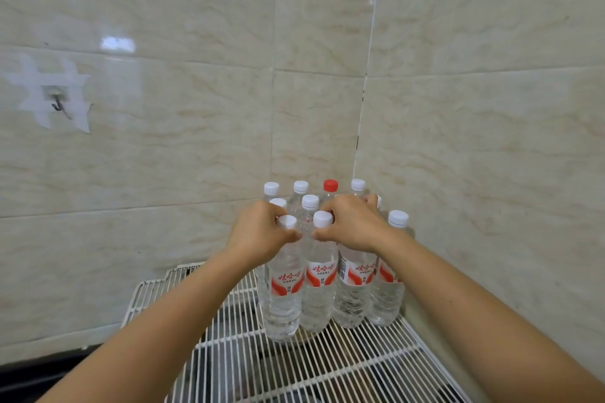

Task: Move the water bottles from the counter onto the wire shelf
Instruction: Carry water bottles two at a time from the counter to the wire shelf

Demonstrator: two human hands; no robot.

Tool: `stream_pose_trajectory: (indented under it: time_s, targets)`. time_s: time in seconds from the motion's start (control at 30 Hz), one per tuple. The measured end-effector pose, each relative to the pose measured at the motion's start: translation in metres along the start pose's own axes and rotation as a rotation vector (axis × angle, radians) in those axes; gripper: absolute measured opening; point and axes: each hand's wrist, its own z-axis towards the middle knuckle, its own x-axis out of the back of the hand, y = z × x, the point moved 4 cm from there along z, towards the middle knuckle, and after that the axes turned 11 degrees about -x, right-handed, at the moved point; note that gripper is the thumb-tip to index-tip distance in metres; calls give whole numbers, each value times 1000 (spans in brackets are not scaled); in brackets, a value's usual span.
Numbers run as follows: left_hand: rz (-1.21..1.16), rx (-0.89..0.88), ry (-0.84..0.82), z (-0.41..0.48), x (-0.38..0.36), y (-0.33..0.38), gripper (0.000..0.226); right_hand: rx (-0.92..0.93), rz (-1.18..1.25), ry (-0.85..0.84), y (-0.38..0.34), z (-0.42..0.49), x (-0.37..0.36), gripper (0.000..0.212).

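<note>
Several clear water bottles with red-and-white labels stand packed upright on the white wire shelf, pushed into the tiled wall corner. Most have white caps; one at the back has a red cap. My left hand grips the neck of the front-left bottle. My right hand grips the neck of the bottle beside it. Both bottles stand on the shelf wires. A further bottle stands at the right end of the front row.
Beige marble-look tiled walls meet in a corner right behind the bottles. A metal hook on taped patches sticks to the left wall. The wire shelf stretches toward me and to the left of the bottles. A dark surface lies below at the left.
</note>
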Motion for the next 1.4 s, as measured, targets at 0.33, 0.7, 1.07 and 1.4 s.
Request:
stream_pose_trajectory:
  time_s: [0.33,0.7,1.07,1.4]
  targets:
    - [11,-79,0,-1,2,-1,27,63,49,22,13,-3,-4,30]
    - [37,-40,45,-15,0,3,28,82,29,104,12,-7,-9,14]
    - [199,-98,87,-43,8,-7,56,125,-62,315,2,-22,-13,40]
    - [200,92,208,-149,99,-79,46,359,133,334,-137,-65,-56,40]
